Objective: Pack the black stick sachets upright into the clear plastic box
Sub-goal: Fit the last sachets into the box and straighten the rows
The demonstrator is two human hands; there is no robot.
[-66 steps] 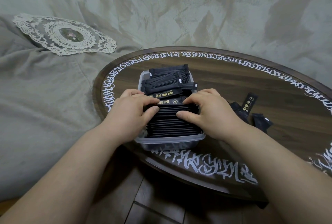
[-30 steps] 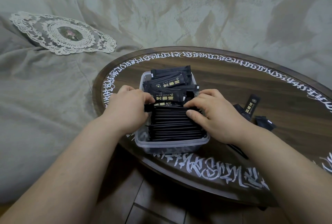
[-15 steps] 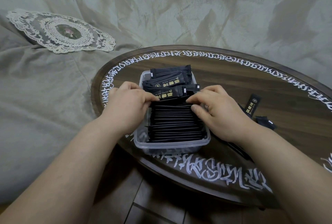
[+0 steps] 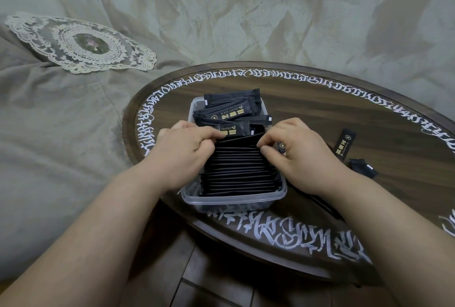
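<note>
Far left, a lace doily (image 4: 81, 43) lies on the grey cloth, well away from my work. My left hand (image 4: 183, 151) sits at the left wall of the clear plastic box (image 4: 234, 199), knuckles up, wrist angled in from the near left. Its fingers curl and pinch the left end of the farthest upright sachet, so the row does not fan open while I square it.

The packed row of black stick sachets (image 4: 240, 171) stands on edge across the near part of the box, pressed face to face; I judge that keeps them upright. Beyond it, loose sachets (image 4: 231, 114) lie flat and crooked in the far part, not yet stood up.

My right hand (image 4: 299, 154) mirrors the left at the right wall, fingers curled and pinching the same sachet's right end, thumb against the row's tops. Right of it, spare sachets (image 4: 346, 145) lie on the round wooden table (image 4: 369, 119), within reach for later.
</note>
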